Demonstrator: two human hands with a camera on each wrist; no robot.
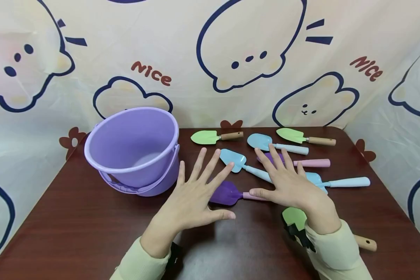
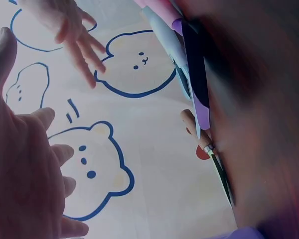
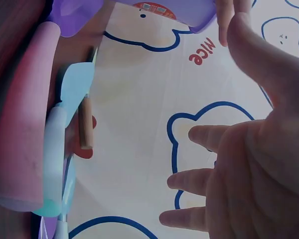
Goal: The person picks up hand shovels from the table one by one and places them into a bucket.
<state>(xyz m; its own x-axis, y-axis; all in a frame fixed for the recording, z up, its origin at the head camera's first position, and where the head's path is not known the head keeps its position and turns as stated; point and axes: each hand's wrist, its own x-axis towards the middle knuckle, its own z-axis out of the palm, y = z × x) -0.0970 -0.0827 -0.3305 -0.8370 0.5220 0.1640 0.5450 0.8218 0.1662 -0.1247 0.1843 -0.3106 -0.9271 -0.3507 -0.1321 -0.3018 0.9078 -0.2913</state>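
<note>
My left hand (image 1: pixel 194 200) is held above the table with its fingers spread and nothing in it. Below its fingers lies a purple trowel (image 1: pixel 226 193) with a pink handle. To the right, my right hand (image 1: pixel 294 186) also spreads its fingers and holds nothing; it partly hides a second purple trowel (image 1: pixel 313 163) and a blue trowel (image 1: pixel 350 182). Another blue trowel (image 1: pixel 232 159) lies between the hands. A green trowel (image 1: pixel 294 216) with a wooden handle is partly covered by the right wrist. In the left wrist view, both palms show bare.
A lilac bucket (image 1: pixel 168 184) stands upright at the left, its handle lowered. Along the table's back edge lie a green trowel (image 1: pixel 204 137), a blue trowel (image 1: pixel 259 141) and another green trowel (image 1: pixel 290 135). A printed curtain (image 1: pixel 182 39) hangs behind the brown table (image 1: pixel 73 233).
</note>
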